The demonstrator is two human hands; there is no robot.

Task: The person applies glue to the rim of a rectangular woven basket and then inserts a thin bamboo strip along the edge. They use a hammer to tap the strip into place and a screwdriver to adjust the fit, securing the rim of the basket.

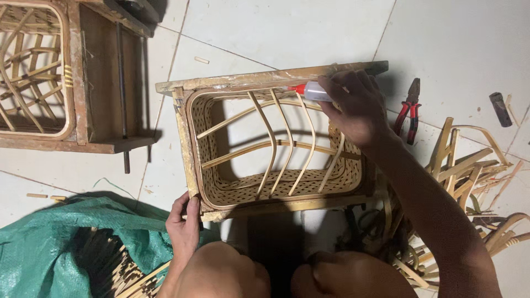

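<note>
Floor [287,27]: pale tiles with dark grout lines, which bore everything listed below.

Green woven sack [49,243]: lay at the near left, open at the top, with a bundle of thin cane strips [118,270] showing in its mouth.

Wooden frame [265,78]: a rectangular mould at centre, with its far rail running from left to right and its near left corner by the person's knees. A woven cane basket [276,187] sat inside it, with an oval rim, tightly woven walls, and curved bamboo ribs crossing the open middle.

Second frame [83,83]: stood at the far left, partly out of view, and held another ribbed basket [30,72]; a dark metal rod ran along its right side.

Pile of bamboo offcuts [469,176]: strips and curls heaped at the right, near the right forearm.

Right hand [353,105]: was over the far right corner of the basket, closed around a small clear glue bottle [314,91] whose red nozzle pointed left along the basket's rim, just beside the far rail.

Left hand [185,221]: gripped the near left corner of the wooden frame, fingers curled over its edge.

Pliers [408,113]: red and black handles, lay on the tile right of the frame, well apart from either hand.

Dark short stub [500,108]: lay at the far right; its kind could not be told.
</note>
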